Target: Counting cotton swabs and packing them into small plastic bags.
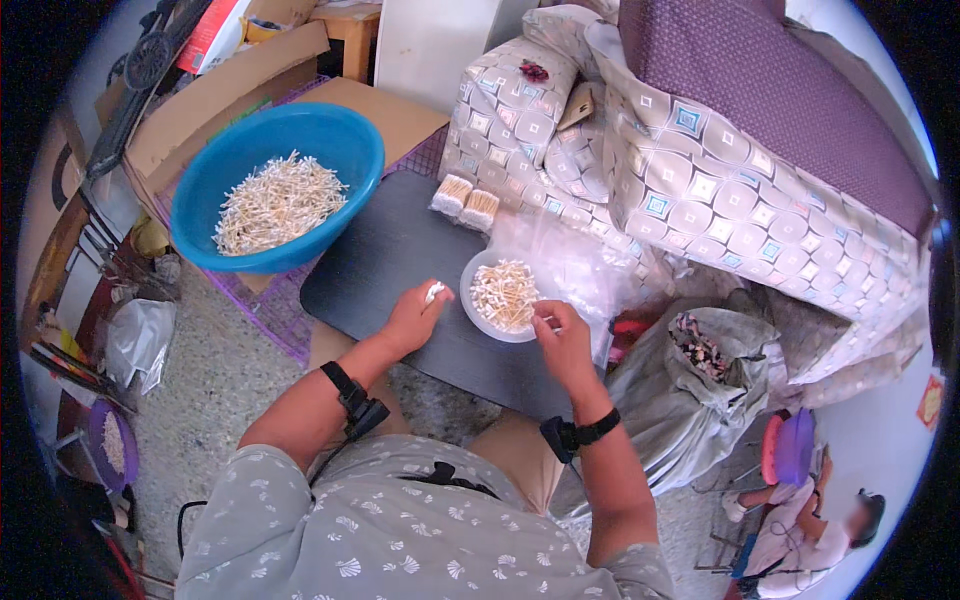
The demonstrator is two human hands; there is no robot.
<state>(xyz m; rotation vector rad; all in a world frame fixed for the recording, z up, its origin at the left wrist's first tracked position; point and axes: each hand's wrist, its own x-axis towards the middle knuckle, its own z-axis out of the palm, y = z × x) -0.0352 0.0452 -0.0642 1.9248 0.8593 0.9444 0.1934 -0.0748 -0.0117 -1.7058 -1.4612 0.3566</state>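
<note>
Left of the white plastic bowl [474,320], the left hand [412,316] curls its fingers, keeping cotton swabs [433,292] bunched; at its right rim, the right hand [563,335] pinches, seemingly, a single swab [549,320].

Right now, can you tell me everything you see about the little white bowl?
The white bowl is round and looks like see-through plastic. It stands upright on the dark table, filled with cotton swabs. The right hand is at its right edge; I can't tell if they touch. Clear bags lie beside it.

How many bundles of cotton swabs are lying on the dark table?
2: left bundle and right bundle, side by side near the far edge of the table. Plastic bags may hide others.
</note>
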